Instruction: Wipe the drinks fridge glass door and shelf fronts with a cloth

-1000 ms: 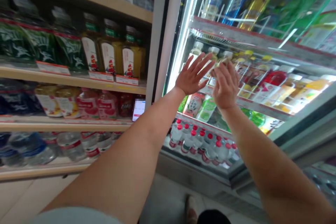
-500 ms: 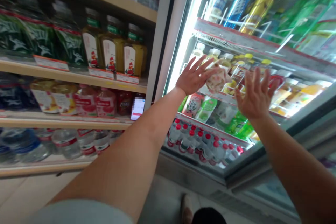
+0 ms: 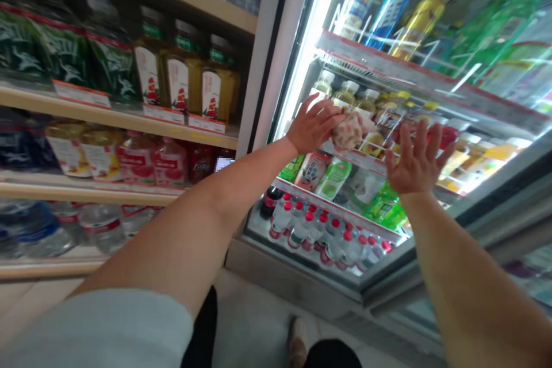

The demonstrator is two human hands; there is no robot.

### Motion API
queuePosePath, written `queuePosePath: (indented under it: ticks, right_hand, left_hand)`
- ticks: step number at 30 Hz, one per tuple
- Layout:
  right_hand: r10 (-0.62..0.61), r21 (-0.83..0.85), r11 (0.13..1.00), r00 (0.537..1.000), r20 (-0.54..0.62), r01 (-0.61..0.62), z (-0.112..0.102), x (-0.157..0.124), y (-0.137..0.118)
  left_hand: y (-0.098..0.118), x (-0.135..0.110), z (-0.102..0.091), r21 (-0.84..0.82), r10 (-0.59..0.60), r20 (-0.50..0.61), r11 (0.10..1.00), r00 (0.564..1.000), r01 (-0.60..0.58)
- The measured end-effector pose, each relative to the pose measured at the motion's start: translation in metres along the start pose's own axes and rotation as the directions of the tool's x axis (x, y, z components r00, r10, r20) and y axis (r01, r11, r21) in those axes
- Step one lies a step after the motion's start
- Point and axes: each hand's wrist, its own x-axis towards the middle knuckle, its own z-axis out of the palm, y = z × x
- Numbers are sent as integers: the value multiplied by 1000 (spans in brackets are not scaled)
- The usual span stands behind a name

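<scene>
Left hand [image 3: 311, 126] grip was clamped on the pink bottle [image 3: 348, 131] at the cooler shelf edge [image 3: 366, 160]; right hand [image 3: 416, 164] grip was apart, fingers spread, in open room alongside

The bottle [image 3: 350, 129] gripped by the left hand [image 3: 311, 125] looks like smooth plastic under a glossy pink-and-white film label. The cans [image 3: 420, 17] above it shine like polished metal. The racks [image 3: 379, 72] are thin, white-coated wire. The water bottles [image 3: 310, 230] at the bottom are clear, glossy plastic. The shelves [image 3: 129, 121] to the side look like matt pale wood, edged with paper-like price tags [image 3: 81, 94]. The bags [image 3: 64, 57] are shiny green film. The sleeve [image 3: 107, 328] is matt grey cloth. The floor [image 3: 259, 328] is smooth and pale.
</scene>
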Motion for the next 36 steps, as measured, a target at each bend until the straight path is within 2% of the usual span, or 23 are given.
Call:
queuePosePath:
  ticks: [4, 8, 11, 15, 17, 21, 25, 27, 28, 31, 33, 35, 36]
  right_hand:
    - [-13, -13, 1000, 1000, -10, 13, 1, -1, 1]
    - [-53, -101, 994, 999, -7, 52, 1, -3, 3]
    - [-89, -204, 974, 995, 35, 94, -2, -4, 2]
    - [-71, -273, 958, 995, 70, 88, -5, -5, 0]
    - [-60, -281, 956, 995, 76, 80, -5, -5, 0]
    - [-51, -281, 957, 995, 86, 73, -5, -5, 0]
    - [-26, -276, 960, 995, 98, 52, -7, -4, -2]
    - [-32, -270, 961, 995, 90, 55, -7, -4, -3]
    - [-36, -268, 962, 996, 83, 57, -8, -4, -4]
    - [-55, -263, 962, 997, 60, 69, -7, -5, -3]
    - [-64, -262, 962, 997, 54, 76, -7, -5, -1]
    - [-75, -258, 962, 996, 53, 86, -6, -6, -1]
    - [-78, -255, 963, 996, 51, 89, -6, -6, -1]
  left_hand:
    - [3, 9, -15, -4, 52, 61, 999, 997, -52]
    - [2, 17, -21, -14, 194, 48, 981, 980, -194]
    - [1, 18, -18, 22, 327, 21, 945, 945, -327]
    - [0, 15, -13, 12, 461, 67, 886, 885, -463]
    - [-1, 15, -14, 4, 471, 76, 881, 879, -473]
    - [-4, 30, -21, 54, 413, 69, 907, 908, -417]
    - [-9, 55, -19, 92, 223, -16, 971, 975, -221]
    - [-10, 60, -13, 75, 129, -65, 989, 989, -124]
    - [-10, 60, -9, 63, 119, -77, 991, 990, -114]
    - [-7, 48, -5, 30, 235, -45, 972, 971, -234]
    - [-4, 39, -8, 15, 344, 21, 939, 939, -344]
    - [-4, 38, -16, 30, 391, 69, 919, 918, -394]
    - [-6, 41, -20, 55, 384, 72, 920, 921, -388]
